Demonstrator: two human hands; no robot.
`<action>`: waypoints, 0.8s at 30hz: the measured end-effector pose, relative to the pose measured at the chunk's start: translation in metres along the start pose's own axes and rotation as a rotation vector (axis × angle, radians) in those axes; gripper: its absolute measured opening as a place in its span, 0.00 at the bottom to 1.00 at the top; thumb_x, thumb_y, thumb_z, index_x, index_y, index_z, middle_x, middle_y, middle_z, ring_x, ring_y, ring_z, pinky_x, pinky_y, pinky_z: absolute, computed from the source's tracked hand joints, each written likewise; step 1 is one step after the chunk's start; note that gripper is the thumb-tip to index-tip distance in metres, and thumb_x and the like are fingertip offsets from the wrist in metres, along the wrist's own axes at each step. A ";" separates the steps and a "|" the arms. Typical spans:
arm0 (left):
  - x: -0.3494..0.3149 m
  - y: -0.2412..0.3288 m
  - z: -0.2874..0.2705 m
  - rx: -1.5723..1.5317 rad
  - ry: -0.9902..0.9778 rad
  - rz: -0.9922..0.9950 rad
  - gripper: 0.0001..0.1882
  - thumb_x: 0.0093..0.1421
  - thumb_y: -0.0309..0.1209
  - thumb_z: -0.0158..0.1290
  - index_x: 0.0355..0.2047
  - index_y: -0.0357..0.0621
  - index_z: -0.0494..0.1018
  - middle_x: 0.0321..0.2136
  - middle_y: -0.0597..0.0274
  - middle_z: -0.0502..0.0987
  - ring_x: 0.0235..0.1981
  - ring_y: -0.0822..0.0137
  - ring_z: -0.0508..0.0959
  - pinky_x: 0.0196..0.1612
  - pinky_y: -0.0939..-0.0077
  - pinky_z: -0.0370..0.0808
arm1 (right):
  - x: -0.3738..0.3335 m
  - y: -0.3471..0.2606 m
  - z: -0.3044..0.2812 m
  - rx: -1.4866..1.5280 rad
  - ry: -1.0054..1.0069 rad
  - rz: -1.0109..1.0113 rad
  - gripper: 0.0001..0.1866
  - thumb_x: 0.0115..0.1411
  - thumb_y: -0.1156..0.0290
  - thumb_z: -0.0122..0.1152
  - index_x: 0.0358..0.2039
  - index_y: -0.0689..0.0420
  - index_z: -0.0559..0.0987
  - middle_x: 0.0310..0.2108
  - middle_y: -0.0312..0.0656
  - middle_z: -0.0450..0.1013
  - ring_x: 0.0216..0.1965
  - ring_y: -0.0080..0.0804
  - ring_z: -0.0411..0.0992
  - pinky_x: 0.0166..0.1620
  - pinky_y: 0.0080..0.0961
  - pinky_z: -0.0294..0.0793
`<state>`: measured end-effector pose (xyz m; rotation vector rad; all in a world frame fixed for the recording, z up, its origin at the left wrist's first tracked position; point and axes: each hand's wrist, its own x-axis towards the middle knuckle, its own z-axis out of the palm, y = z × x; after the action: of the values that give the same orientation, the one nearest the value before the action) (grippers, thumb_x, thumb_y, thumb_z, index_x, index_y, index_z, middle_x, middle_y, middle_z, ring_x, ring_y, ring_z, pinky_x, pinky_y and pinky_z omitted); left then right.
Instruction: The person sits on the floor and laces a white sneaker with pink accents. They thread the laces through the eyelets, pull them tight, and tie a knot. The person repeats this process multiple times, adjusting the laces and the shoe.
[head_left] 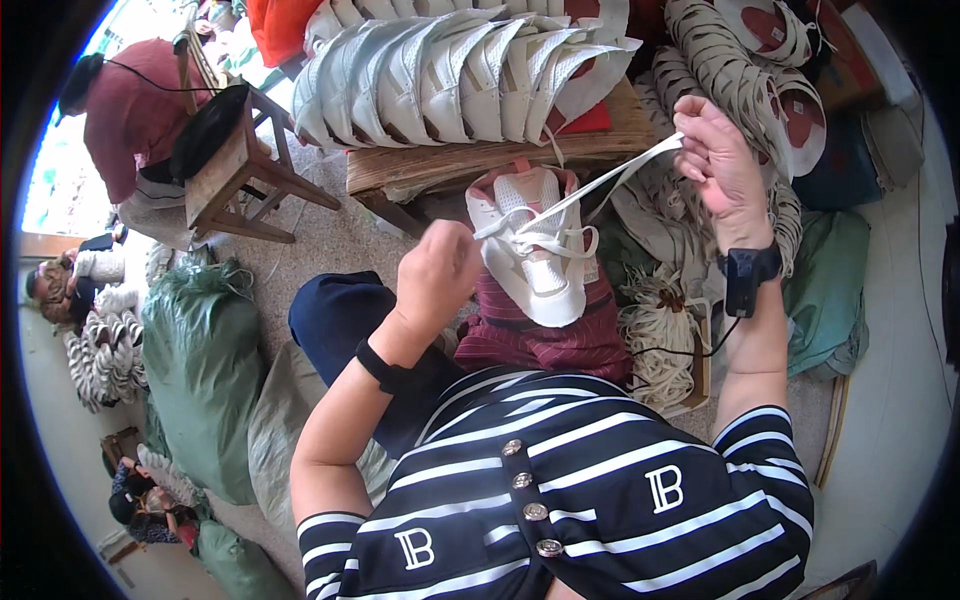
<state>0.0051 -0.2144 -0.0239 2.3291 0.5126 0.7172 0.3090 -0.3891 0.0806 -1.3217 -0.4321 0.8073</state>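
A white and beige shoe upper [556, 304] with a pinkish collar rests on the maroon striped cloth [545, 345] over my lap. White shoelace [610, 178] runs through its eyelets, with loose loops over the tongue. My right hand [712, 150], raised to the right beyond the upper, pinches the lace and holds a length of it stretched taut. At the upper's left side, my left hand [440, 272] is closed, its fingertips at another strand of lace by the eyelets. The back of that hand partly hides its grip.
A wooden bench [400, 172] ahead bears rows of nested white uppers [430, 85]. More stacked uppers [715, 50] stand at the far right. A box of white laces [665, 345] sits beside my right side. Left are a wooden stool [240, 165] and green sacks [200, 370]. People work at the left edge.
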 end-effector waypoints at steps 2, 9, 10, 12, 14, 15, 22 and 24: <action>0.005 0.001 0.003 -0.135 0.052 -0.118 0.11 0.55 0.27 0.62 0.35 0.42 0.71 0.27 0.59 0.70 0.21 0.63 0.73 0.26 0.70 0.72 | -0.001 0.004 -0.007 -0.293 -0.081 -0.054 0.09 0.68 0.72 0.53 0.48 0.56 0.73 0.27 0.26 0.66 0.19 0.10 0.58 0.23 0.07 0.60; 0.014 -0.006 0.006 -0.466 -0.156 -0.335 0.12 0.58 0.27 0.60 0.38 0.40 0.70 0.28 0.64 0.70 0.22 0.73 0.68 0.27 0.80 0.69 | -0.055 0.044 0.050 -1.099 -0.570 -0.277 0.13 0.56 0.67 0.67 0.39 0.59 0.77 0.35 0.42 0.70 0.32 0.34 0.71 0.38 0.29 0.72; 0.018 -0.001 -0.002 -0.718 -0.205 -0.526 0.10 0.59 0.28 0.59 0.37 0.41 0.69 0.27 0.65 0.71 0.21 0.75 0.68 0.26 0.81 0.68 | -0.061 0.058 0.052 -1.125 -0.537 -0.295 0.15 0.54 0.64 0.69 0.37 0.58 0.77 0.36 0.43 0.70 0.34 0.36 0.71 0.40 0.29 0.72; 0.023 0.005 -0.012 -1.021 -0.201 -0.722 0.06 0.65 0.28 0.55 0.37 0.43 0.67 0.23 0.71 0.72 0.19 0.81 0.66 0.23 0.86 0.65 | -0.061 0.079 0.052 -1.091 -0.539 -0.323 0.13 0.53 0.66 0.69 0.35 0.58 0.77 0.34 0.42 0.66 0.35 0.34 0.69 0.39 0.27 0.69; 0.025 -0.001 -0.018 -1.244 -0.159 -0.736 0.04 0.65 0.26 0.52 0.38 0.45 0.68 0.22 0.74 0.67 0.18 0.82 0.61 0.21 0.86 0.58 | -0.058 0.082 0.052 -1.001 -0.591 -0.219 0.12 0.54 0.67 0.69 0.33 0.57 0.77 0.33 0.38 0.63 0.34 0.28 0.66 0.37 0.24 0.66; 0.027 0.001 -0.025 -1.333 -0.124 -0.773 0.03 0.65 0.26 0.51 0.37 0.46 0.68 0.19 0.75 0.64 0.17 0.82 0.57 0.21 0.84 0.55 | -0.055 0.080 0.050 -0.920 -0.618 -0.149 0.11 0.55 0.67 0.69 0.33 0.57 0.77 0.32 0.36 0.63 0.33 0.25 0.64 0.36 0.22 0.65; 0.021 -0.056 -0.072 -1.458 0.194 -0.835 0.04 0.64 0.31 0.55 0.32 0.50 0.72 0.20 0.77 0.65 0.17 0.80 0.61 0.22 0.82 0.60 | -0.040 0.057 0.059 -0.887 -0.596 -0.150 0.08 0.56 0.71 0.66 0.35 0.58 0.78 0.32 0.35 0.66 0.33 0.24 0.66 0.37 0.22 0.67; 0.020 -0.090 -0.111 -1.479 0.353 -0.705 0.08 0.66 0.27 0.51 0.28 0.51 0.69 0.16 0.76 0.63 0.16 0.79 0.58 0.23 0.81 0.58 | -0.034 0.057 0.059 -0.948 -0.580 -0.272 0.09 0.56 0.77 0.64 0.38 0.60 0.79 0.31 0.35 0.66 0.30 0.21 0.67 0.34 0.20 0.69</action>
<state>-0.0625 -0.0885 -0.0059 0.5879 0.5865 0.7357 0.2298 -0.3715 0.0447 -1.8082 -1.5611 0.7666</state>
